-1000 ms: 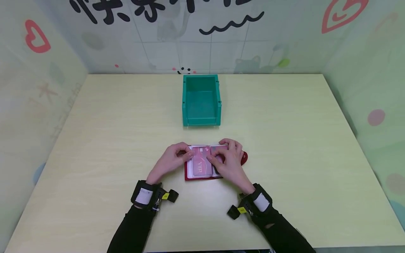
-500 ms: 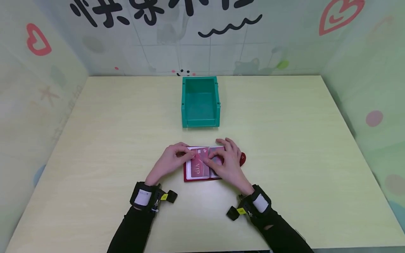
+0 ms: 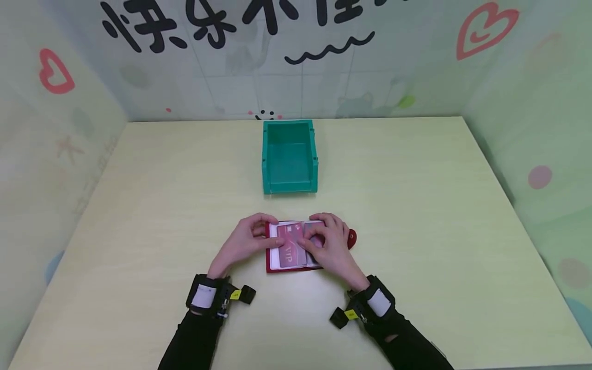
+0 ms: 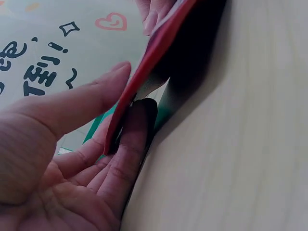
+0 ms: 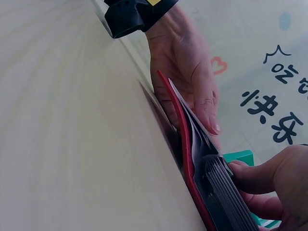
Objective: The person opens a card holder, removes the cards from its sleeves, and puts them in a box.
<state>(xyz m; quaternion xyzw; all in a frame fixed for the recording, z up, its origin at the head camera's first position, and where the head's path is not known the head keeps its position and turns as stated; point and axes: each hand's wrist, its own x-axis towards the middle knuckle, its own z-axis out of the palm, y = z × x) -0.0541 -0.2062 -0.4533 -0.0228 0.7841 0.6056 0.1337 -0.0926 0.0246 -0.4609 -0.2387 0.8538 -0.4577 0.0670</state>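
Observation:
A red card holder (image 3: 273, 259) lies spread open before me, a pink card (image 3: 290, 254) marked VIP on its left page. My left hand (image 3: 245, 240) grips the holder's left side; in the left wrist view, the thumb lies over the page and the fingers sit behind the red cover (image 4: 153, 54). My right hand (image 3: 334, 250) holds the right half, thumb and index finger close together at the card's right edge. From the right wrist view, the left side is raised off the table, and a stack of sleeves (image 5: 225, 190) rests under the right fingertips.
A teal bin (image 3: 290, 189) stands behind the card holder, toward the table's back edge. The holder's rounded red strap (image 3: 352, 238) sticks out past the right hand. Printed wall panels enclose the pale wooden table (image 3: 416, 216) at the back and sides.
My left hand has changed from bent fingertips near the card's upper left to a grip with the thumb straight across the page. The head view has tilted up slightly; the right hand keeps its place.

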